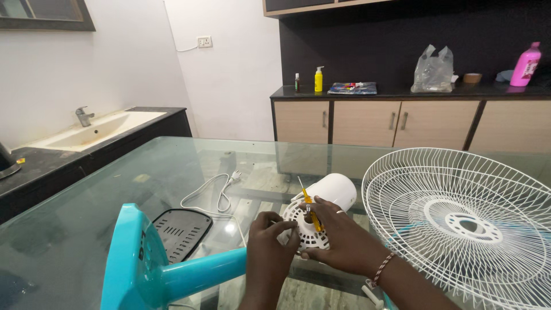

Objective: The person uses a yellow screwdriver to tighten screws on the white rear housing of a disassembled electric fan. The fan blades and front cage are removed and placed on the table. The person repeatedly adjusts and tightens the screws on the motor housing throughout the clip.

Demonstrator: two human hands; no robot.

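Observation:
A white fan motor housing (333, 190) lies on its side on the glass table (172, 166), its round vented face toward me. My left hand (270, 244) grips the left edge of that face. My right hand (338, 232) rests on the face and holds a yellow-handled screwdriver (310, 212), its tip against the motor's centre. A turquoise fan stand (166, 270) lies in front of me at the lower left, its pole running toward the motor.
A white wire fan guard (459, 224) lies at the right. A dark vented base plate (181, 229) and a white power cord (215, 192) lie left of the motor. A sink counter (86, 135) stands at the left; cabinets with bottles and a bag behind.

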